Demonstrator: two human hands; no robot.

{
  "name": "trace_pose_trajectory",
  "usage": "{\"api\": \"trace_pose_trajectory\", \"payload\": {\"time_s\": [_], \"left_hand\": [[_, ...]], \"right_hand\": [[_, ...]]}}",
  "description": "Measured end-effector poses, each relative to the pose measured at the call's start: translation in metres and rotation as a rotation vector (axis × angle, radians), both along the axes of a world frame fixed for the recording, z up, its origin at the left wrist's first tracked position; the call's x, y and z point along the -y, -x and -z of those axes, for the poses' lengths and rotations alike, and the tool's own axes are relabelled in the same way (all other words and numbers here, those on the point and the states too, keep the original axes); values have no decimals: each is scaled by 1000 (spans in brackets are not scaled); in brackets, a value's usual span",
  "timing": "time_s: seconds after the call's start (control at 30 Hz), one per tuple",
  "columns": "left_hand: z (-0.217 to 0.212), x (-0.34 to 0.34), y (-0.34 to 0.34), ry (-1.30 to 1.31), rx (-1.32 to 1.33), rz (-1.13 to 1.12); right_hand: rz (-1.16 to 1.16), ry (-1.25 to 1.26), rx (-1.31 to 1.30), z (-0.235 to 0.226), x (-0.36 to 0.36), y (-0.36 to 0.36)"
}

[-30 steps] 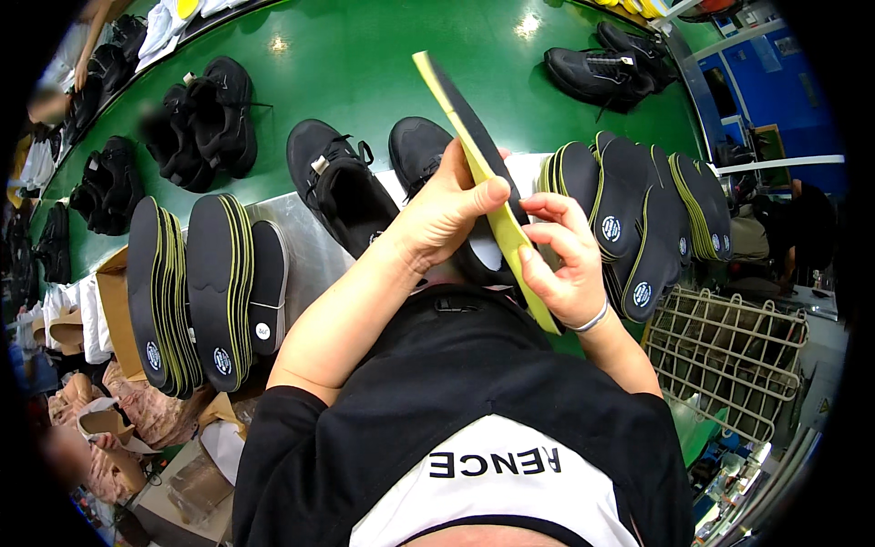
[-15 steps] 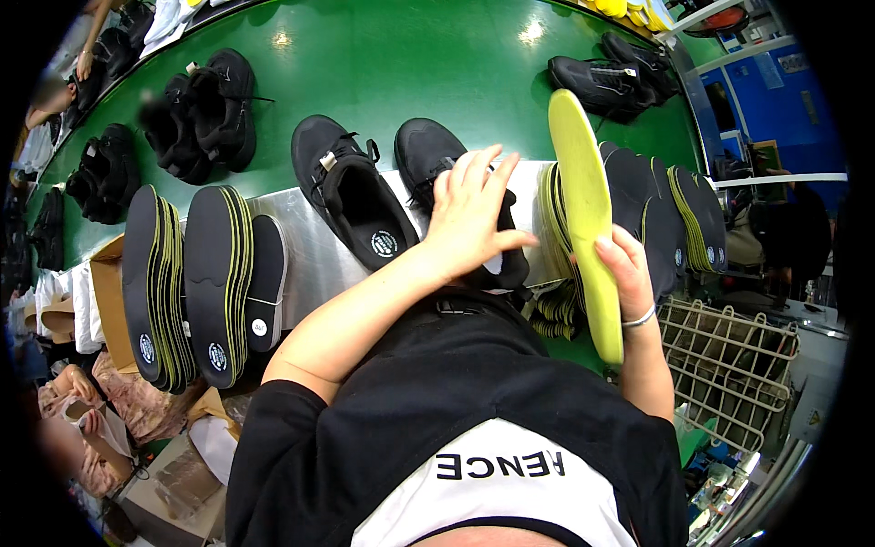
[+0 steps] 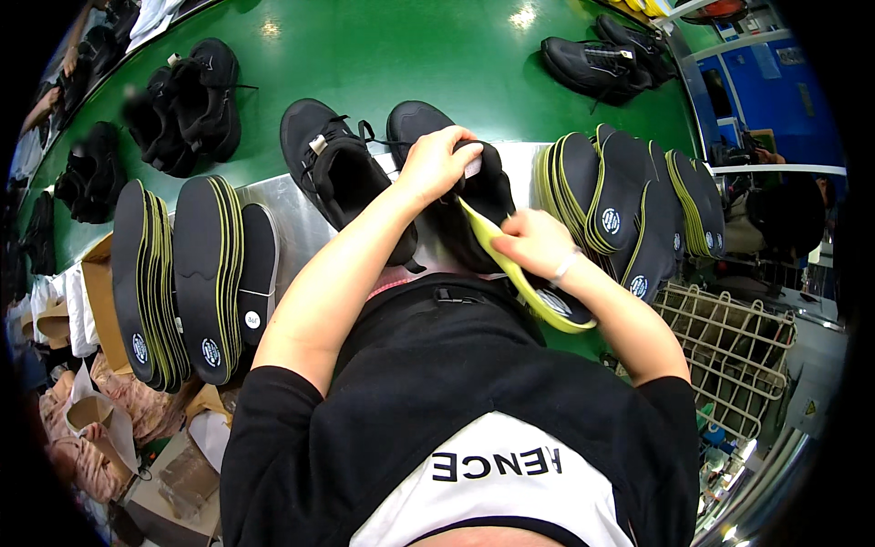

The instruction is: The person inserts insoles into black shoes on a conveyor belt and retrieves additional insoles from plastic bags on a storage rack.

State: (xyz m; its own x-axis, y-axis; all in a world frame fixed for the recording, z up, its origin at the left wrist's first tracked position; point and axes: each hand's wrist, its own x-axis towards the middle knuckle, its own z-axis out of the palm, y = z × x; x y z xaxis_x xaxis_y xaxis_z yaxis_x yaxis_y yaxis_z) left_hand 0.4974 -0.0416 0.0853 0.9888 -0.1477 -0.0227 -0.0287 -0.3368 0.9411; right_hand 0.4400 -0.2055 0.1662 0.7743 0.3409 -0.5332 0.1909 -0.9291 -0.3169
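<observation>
My right hand (image 3: 538, 242) grips an insole (image 3: 521, 284) with a black top and a yellow-green underside. The insole slants, its front end at the opening of a black shoe (image 3: 417, 120) and its heel end out toward me. Over that shoe's opening, my left hand (image 3: 441, 166) is closed on the shoe tongue, which shows a pale label. Just left of it stands a second black shoe (image 3: 307, 123), upright with its toe pointing away. How far the insole's tip reaches inside is hidden by my hands and the shoe.
Stacks of insoles stand left (image 3: 202, 273) and right (image 3: 609, 187) of the shoes. More black shoes (image 3: 205, 100) sit on the green belt (image 3: 365, 55). A wire basket (image 3: 725, 356) is at lower right, a cardboard box (image 3: 100, 273) at left. Other people work at far left.
The insole has come down and left from beside the right-hand stack to the shoe, turning to a slant. My left hand, fingers spread before, has closed on the tongue.
</observation>
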Motion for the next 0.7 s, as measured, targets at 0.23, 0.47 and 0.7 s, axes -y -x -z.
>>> {"api": "trace_pose_trajectory", "payload": {"time_s": [0.23,0.47,0.7], "left_hand": [[12,-2,-7,108,-80,49],[26,-5,-8,248,-179,110],[14,-12,-7,413,-233,253]], "right_hand": [[-116,256,285,27,-32,-1],[-146,423,88,-27,11,30],[-190,164,244,-24,21,26]]}}
